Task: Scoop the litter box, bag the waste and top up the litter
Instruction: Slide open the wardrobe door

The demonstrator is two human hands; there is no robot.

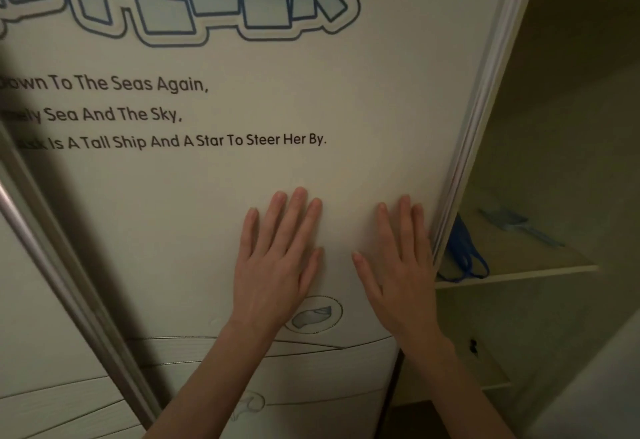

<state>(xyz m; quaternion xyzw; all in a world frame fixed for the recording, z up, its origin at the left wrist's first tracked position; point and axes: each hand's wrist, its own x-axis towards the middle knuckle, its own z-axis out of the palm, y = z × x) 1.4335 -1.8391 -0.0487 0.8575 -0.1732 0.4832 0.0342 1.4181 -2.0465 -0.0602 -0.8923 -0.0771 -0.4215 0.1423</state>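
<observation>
A white sliding cupboard door [242,175] with blue lettering and printed lines of verse fills the view. My left hand [277,258] and my right hand [401,265] lie flat on it side by side, fingers straight, near the door's right edge. Past that edge the cupboard stands open. On its shelf [540,267] lies a pale blue litter scoop [516,225]. A blue bag [464,255] with looped handles hangs partly hidden behind the door's edge. No litter box is in view.
A metal rail or door frame [52,241] runs diagonally down the left side. Below the shelf is a lower compartment [519,327] in dim light. A pale surface [595,397] fills the bottom right corner.
</observation>
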